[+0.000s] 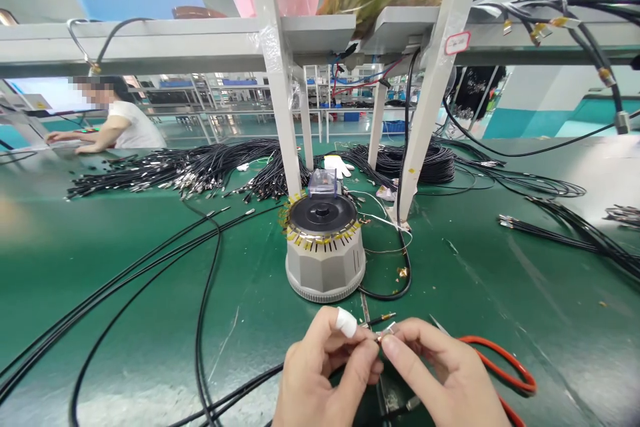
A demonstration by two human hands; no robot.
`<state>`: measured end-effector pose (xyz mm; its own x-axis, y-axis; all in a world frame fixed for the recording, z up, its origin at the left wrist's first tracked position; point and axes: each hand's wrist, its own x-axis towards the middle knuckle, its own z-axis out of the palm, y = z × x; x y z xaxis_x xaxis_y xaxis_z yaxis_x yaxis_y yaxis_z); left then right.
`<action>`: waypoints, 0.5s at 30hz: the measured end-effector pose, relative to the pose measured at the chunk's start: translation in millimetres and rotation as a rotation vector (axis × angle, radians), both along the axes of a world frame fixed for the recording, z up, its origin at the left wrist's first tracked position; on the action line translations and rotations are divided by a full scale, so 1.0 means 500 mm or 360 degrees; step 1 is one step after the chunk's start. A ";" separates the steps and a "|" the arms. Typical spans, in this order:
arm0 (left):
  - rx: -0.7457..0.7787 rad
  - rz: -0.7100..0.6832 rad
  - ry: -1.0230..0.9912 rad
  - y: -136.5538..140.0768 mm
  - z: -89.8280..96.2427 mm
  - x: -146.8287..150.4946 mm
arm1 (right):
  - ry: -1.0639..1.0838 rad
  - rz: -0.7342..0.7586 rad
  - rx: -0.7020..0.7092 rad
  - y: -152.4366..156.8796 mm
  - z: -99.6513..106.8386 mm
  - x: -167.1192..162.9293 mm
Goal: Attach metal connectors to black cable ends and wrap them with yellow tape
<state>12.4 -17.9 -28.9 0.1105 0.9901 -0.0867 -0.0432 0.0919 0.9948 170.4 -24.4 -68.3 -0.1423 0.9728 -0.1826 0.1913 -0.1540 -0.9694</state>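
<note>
My left hand [327, 370], with a white wrap on one finger, is pinched closed at the end of a thin black cable [255, 381]. Its fingertips meet those of my right hand [440, 363], which pinches a small silvery metal connector [389, 329]. My fingers cover most of the joint between the two. Just beyond them lies another cable end with a brass-coloured tip [387, 317]. Red-handled scissors [515, 363] rest partly under my right hand. Ahead stands a round grey tape dispenser [325, 260] with short yellow strips around its rim.
Black cables [200, 310] run across the green table [250, 300] on the left. Cable bundles [215, 163] lie at the back and more cables [565, 230] at the right. White posts [423, 107] hold up a shelf. A person [130, 120] sits at the far left.
</note>
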 end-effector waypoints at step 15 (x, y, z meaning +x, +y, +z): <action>-0.0315 -0.0018 -0.0592 0.013 0.011 0.002 | 0.0136 0.0020 -0.0010 -0.007 0.015 -0.009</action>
<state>13.6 -11.2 -23.2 0.1807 0.9569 -0.2274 -0.3942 0.2823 0.8746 166.0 -27.8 -61.1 -0.1698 0.9698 -0.1751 0.1097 -0.1580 -0.9813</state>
